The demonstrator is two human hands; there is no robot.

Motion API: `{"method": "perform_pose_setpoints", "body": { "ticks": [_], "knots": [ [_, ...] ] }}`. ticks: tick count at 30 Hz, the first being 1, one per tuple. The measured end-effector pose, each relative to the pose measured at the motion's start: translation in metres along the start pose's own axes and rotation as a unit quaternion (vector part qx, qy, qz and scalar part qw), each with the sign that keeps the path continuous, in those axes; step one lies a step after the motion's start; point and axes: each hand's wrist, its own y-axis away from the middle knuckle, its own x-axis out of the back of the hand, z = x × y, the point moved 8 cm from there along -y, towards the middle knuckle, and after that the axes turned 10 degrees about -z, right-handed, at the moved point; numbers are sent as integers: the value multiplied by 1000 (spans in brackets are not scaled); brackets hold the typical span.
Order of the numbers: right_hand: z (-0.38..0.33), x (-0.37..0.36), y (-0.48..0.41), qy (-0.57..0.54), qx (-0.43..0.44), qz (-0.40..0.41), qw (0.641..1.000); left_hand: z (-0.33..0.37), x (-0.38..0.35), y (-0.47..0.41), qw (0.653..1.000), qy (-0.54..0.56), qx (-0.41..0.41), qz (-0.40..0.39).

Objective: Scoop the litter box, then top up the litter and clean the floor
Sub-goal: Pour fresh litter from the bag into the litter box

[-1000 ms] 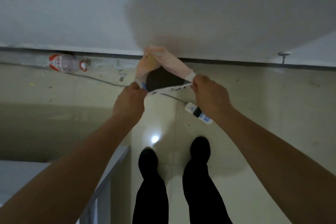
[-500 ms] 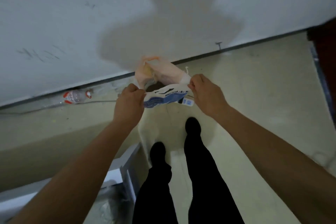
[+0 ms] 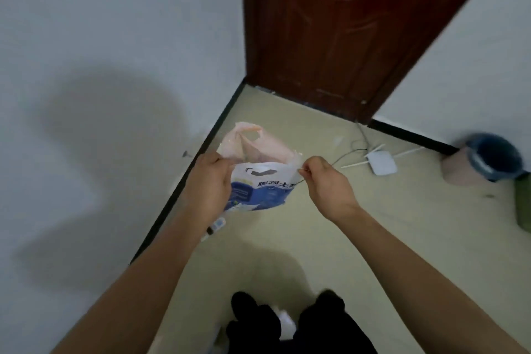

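A white and blue printed litter bag [image 3: 260, 191] hangs in front of me at chest height, with a thin pink plastic bag [image 3: 253, 145] bunched above and behind it. My left hand [image 3: 211, 184] grips the bags' left edge. My right hand [image 3: 324, 181] pinches the right edge between thumb and fingers. The bag's mouth is stretched between the two hands. No litter box shows in this view.
A dark brown door [image 3: 344, 29] stands shut ahead. A white router [image 3: 380, 162] with cables lies on the beige floor [image 3: 388, 224], a pink bin with a dark liner [image 3: 485, 161] stands at right. A small power strip [image 3: 215, 225] lies by the left wall [image 3: 100, 95].
My view has swung right, from the wall and a plastic bottle on the floor to the door corner. Both hands have kept hold of the bags, and more of the printed bag shows.
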Motion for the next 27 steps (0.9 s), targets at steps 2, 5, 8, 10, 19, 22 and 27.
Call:
{"method": "perform_pose_setpoints", "body": {
  "ticks": [2,5,8,10,19,22,27],
  "knots": [
    [41,43,31,-13,-50,45,998,61,0,-25,999,-3,-46,-11],
    [115,100,89,-43,-137,119,983,169,-13,-46,987,27,-160,-15],
    [189,145,157,-68,-205,179,960,274,-41,-54,974,44,-217,-39],
    [241,167,207,-88,-241,207,944,345,-67,-54,964,45,-256,-52],
    [472,250,410,-75,-365,245,895,651,-209,-34,921,57,-363,-130],
    [536,278,472,-107,-399,285,865,740,-249,-17,905,63,-388,-165],
    [627,288,550,-159,-454,348,805,857,-310,11,858,68,-456,-225]
  ]
}}
